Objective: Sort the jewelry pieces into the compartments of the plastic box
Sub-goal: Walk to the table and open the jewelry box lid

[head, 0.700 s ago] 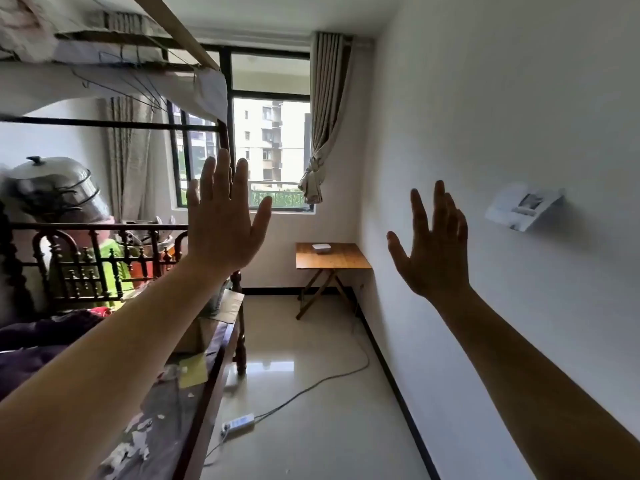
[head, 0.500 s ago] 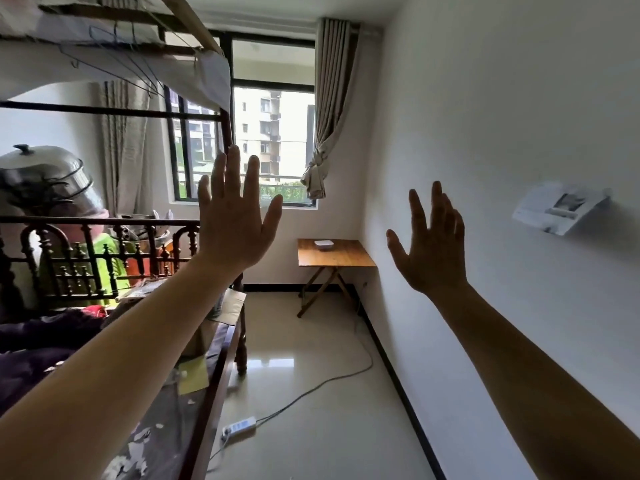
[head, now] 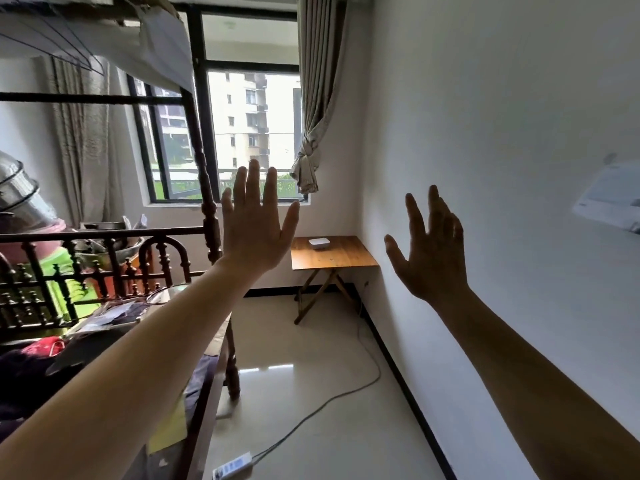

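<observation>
the person holds both arms stretched forward and raised, backs of the hands toward the camera. the left hand (head: 254, 230) is spread flat with all 5 fingers fanned wide and holds nothing; it sits in front of the window (head: 242, 133) and the carved post of a dark wooden bed frame (head: 104, 268). the right hand (head: 431, 258) is also spread wide and empty, raised in front of the white wall (head: 502, 116), well apart from the left. between the 2 hands, far across the room, a small wooden folding table (head: 332, 252) stands in the corner, and a small white box (head: 319, 243) rests on its top; it is too small to tell whether it has compartments, and no jewelry can be made out. a white cable (head: 346, 396) runs over the glossy floor to a power strip (head: 232, 466) near the bed. a tied curtain (head: 311, 98) hangs beside the window.
</observation>
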`<state>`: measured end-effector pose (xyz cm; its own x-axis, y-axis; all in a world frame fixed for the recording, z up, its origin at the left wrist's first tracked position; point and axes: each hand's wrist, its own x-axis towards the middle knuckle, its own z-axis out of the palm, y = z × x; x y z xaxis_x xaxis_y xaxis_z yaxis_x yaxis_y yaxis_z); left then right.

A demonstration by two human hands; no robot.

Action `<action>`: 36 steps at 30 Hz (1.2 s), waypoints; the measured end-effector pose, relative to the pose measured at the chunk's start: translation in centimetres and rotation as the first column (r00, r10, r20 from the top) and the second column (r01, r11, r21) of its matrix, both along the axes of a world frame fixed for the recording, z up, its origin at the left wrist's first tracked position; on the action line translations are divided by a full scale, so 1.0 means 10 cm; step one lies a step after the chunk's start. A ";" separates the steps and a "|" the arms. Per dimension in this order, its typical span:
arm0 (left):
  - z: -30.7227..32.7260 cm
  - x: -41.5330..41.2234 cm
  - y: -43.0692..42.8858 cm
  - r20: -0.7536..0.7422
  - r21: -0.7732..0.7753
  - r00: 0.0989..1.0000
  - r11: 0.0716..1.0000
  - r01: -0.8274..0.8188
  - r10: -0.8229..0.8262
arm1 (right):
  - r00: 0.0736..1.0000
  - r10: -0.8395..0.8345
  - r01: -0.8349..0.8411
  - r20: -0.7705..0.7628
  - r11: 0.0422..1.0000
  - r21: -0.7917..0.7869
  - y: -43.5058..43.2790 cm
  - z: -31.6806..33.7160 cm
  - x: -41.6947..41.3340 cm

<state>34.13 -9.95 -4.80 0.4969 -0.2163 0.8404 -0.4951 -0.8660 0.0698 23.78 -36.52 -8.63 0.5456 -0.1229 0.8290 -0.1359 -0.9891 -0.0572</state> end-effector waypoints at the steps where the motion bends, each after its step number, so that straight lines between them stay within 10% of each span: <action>1: -0.02 0.18 -0.12 -0.013 0.003 1.000 1.000 -0.007 0.007 | 1.000 0.001 -0.001 -0.003 1.000 0.004 -0.12 -0.02 0.18; 36: -0.33 7.26 -1.66 -0.160 0.109 0.987 0.994 0.000 0.018 | 0.994 0.058 -0.062 -0.098 0.997 -0.041 -1.66 -0.37 7.44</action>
<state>106.75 -26.52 -8.14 0.6259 -0.2969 0.7211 -0.4773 -0.8771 0.0531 98.18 -53.13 -12.32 0.6287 -0.0524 0.7759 -0.0789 -0.9969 -0.0034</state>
